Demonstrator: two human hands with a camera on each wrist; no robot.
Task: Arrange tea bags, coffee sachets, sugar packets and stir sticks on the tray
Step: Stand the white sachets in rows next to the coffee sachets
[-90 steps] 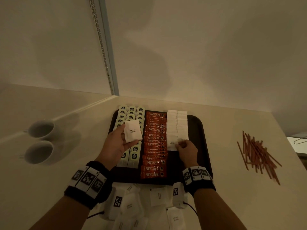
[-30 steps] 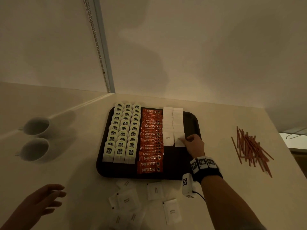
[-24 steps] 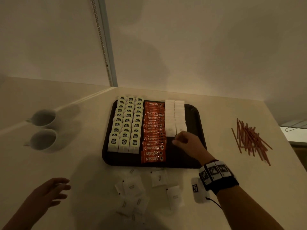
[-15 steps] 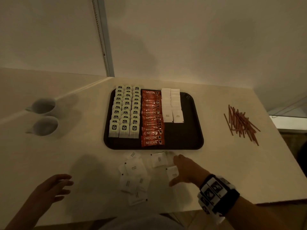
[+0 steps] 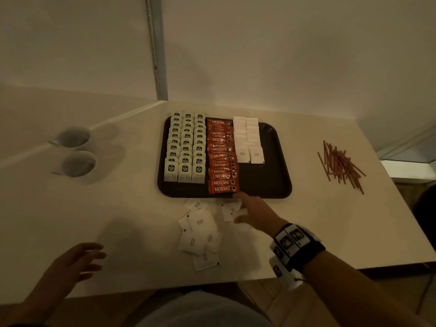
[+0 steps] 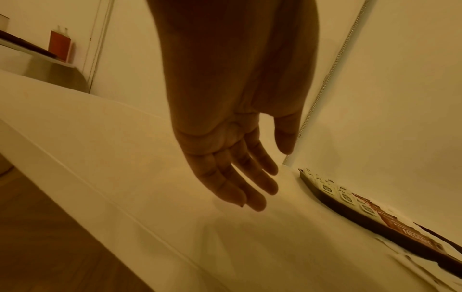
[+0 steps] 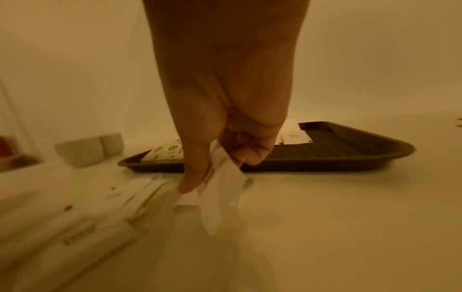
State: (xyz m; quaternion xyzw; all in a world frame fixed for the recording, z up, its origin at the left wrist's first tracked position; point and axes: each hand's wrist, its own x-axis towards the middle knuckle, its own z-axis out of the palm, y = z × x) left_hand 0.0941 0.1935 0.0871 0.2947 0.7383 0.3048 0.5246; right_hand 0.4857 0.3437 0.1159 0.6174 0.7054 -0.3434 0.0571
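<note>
We see the right hand (image 5: 253, 214) just in front of the near rim of the dark tray (image 5: 278, 147), thumb and curled fingers pinching a white sugar packet (image 7: 220, 189) lifted clear of the table (image 5: 132, 208); in the right wrist view the packet hangs tilted from the fingers. Just to its left, more loose sugar packets (image 5: 200, 232) lie scattered on the table, some overlapping. On the tray, tea bags (image 5: 185, 147) fill three overlapping columns at the left, red coffee sachets (image 5: 221, 156) run in one column beside them, and two columns of placed sugar packets (image 5: 249, 142) reach about halfway down, leaving the tray's near right part bare. The stir sticks (image 5: 339, 164) lie in a loose heap on the table, well apart to the right of the tray. The left hand (image 5: 73, 263) hovers over the table's near left part, fingers straight and spread, holding nothing. Two white cups (image 5: 75, 149) stand at far left.
</note>
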